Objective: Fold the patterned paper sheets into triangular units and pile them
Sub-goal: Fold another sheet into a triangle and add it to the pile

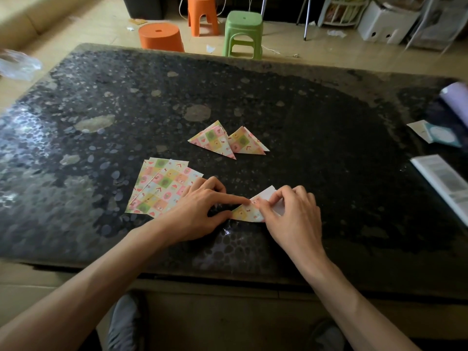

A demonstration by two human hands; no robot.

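Dark speckled stone table, seen from above by a seated person. Both bare forearms reach in from the near edge.

Half-folded sheet lies flat near the front middle of the table, between the two hands. Its patterned side is up at the left, with a white flap raised at the right.

Left hand: the forefinger is stretched out straight and presses down on the top edge of the sheet. The thumb tip touches the sheet's left corner, and the other fingers are curled under, holding nothing.

Right hand: the fingers are bent and bunched over the sheet's right part, and thumb and fingertips pinch the folded layers there. The white flap pokes out behind the knuckles.

Stack of flat sheets lies just left of the left hand, loosely fanned, its near right corner under that hand's knuckles.

Two finished triangles sit farther back, mid-table, the left one and the right one — touching, and the left appears to overlap the right. Both are well apart from the hands.

Right edge of the table: an open booklet, a lilac roll and a small teal card.

Beyond the table, on the floor — a round orange stool, a taller orange stool and a green stool.
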